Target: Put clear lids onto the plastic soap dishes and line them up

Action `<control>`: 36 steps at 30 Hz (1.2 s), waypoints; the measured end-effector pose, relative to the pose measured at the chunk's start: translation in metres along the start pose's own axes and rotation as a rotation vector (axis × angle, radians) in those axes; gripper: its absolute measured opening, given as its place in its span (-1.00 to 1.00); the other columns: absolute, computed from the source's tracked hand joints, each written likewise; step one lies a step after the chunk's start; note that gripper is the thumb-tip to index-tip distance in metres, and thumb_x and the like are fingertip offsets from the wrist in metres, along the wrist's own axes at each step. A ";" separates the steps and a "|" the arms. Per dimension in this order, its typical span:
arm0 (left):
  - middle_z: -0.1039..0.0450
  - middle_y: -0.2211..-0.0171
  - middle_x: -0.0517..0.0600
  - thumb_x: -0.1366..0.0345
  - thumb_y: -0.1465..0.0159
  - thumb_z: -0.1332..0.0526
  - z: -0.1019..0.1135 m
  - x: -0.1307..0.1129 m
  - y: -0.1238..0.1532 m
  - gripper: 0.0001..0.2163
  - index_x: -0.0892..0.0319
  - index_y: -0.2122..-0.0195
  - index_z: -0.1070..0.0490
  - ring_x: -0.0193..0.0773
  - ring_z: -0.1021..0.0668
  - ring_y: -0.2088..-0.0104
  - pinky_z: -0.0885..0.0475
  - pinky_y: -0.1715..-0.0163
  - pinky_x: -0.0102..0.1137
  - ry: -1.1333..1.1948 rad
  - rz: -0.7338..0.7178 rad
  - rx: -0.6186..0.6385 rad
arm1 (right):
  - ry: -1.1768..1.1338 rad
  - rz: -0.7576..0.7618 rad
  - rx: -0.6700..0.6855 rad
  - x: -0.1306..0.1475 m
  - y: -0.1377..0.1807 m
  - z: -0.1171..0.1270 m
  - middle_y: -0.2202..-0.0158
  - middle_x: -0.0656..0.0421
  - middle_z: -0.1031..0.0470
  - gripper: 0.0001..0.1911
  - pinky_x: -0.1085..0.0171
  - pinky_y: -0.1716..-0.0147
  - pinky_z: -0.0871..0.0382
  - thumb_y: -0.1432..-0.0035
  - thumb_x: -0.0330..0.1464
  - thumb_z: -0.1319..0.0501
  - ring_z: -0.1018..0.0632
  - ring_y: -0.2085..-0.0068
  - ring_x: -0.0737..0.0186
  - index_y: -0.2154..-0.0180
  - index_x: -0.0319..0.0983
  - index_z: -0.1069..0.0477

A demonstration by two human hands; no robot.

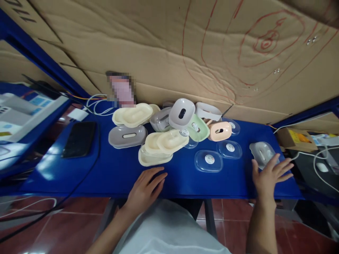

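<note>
My right hand (269, 174) is at the right end of the blue table, fingers spread. It lies over the near edge of a grey oval dish with a clear lid (261, 152); whether it touches the dish I cannot tell. Close to the table's front edge, my left hand (148, 185) rests with fingers stretched out and nothing in it. Just beyond it lie overlapping cream oval trays (172, 141). Two clear lids with round stickers, a nearer one (205, 165) and a farther one (225, 150), lie flat between my hands.
Grey, green and peach dishes, among them a grey one (181, 114), a green one (200, 130) and a peach one (221, 131), are heaped at the back. A black phone (79, 139) and cable lie left. Cardboard (159, 46) walls the rear; an open carton (299, 139) stands right.
</note>
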State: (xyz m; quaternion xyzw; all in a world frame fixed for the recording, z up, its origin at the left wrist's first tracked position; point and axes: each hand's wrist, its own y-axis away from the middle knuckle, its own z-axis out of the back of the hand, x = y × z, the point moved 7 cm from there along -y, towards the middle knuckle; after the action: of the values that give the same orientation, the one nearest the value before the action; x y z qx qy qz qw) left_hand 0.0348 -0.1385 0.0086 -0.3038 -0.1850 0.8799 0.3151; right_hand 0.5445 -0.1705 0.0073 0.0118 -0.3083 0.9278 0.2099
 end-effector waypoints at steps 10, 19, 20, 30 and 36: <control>-0.59 -0.03 0.10 0.53 -0.42 -0.28 0.019 0.003 -0.003 -0.70 0.07 -0.11 -0.49 -0.11 -0.63 -0.04 -0.55 -0.07 -0.16 -0.035 0.115 -0.166 | -0.599 0.565 0.317 0.205 0.076 0.026 -0.23 0.03 -0.58 -0.55 -0.12 -0.24 -0.48 -0.45 -0.39 -0.24 -0.58 -0.26 -0.08 -0.30 -0.04 -0.46; -0.38 -0.39 0.22 0.16 -0.47 -0.30 0.029 0.070 -0.043 -0.57 0.06 -0.34 -0.41 0.20 -0.46 -0.36 -0.42 -0.26 0.09 -0.145 0.151 -0.028 | -0.714 0.561 0.396 0.285 0.098 0.029 -0.16 0.07 -0.63 -0.67 -0.07 -0.17 -0.52 -0.49 -0.39 -0.20 -0.61 -0.20 0.00 -0.18 -0.04 -0.55; -0.41 -0.38 0.20 0.15 -0.48 -0.29 0.027 0.075 -0.048 -0.62 0.06 -0.28 -0.47 0.20 -0.48 -0.34 -0.42 -0.26 0.09 -0.138 0.133 0.004 | -0.712 0.575 0.407 0.293 0.098 0.028 -0.18 0.07 -0.62 -0.68 -0.06 -0.18 -0.51 -0.50 -0.39 -0.20 -0.60 -0.21 0.00 -0.18 -0.05 -0.55; -0.58 -0.13 0.08 0.30 -0.45 -0.32 0.066 0.061 -0.046 -0.90 0.09 0.03 -0.54 0.01 -0.54 -0.24 -0.50 -0.25 -0.04 0.050 0.064 -0.022 | -0.604 0.566 0.471 0.312 0.076 0.012 -0.43 -0.03 -0.37 -0.44 -0.10 -0.31 -0.42 -0.55 -0.25 -0.15 -0.46 -0.38 -0.06 -0.48 -0.05 -0.21; -0.57 -0.12 0.09 0.39 -0.40 -0.37 0.069 0.028 0.004 -0.82 0.08 0.00 -0.52 0.05 -0.50 -0.26 -0.53 -0.20 -0.05 0.073 0.023 0.034 | -0.605 0.612 0.510 0.319 0.065 0.014 -0.36 -0.01 -0.47 -0.44 -0.06 -0.29 -0.43 -0.55 -0.20 -0.14 -0.50 -0.34 -0.04 -0.48 -0.07 -0.23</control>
State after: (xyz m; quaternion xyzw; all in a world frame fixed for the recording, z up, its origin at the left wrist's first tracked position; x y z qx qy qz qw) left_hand -0.0292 -0.1322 0.0458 -0.3323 -0.1549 0.8748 0.3166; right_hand 0.2263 -0.1034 0.0305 0.2403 -0.1081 0.9477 -0.1801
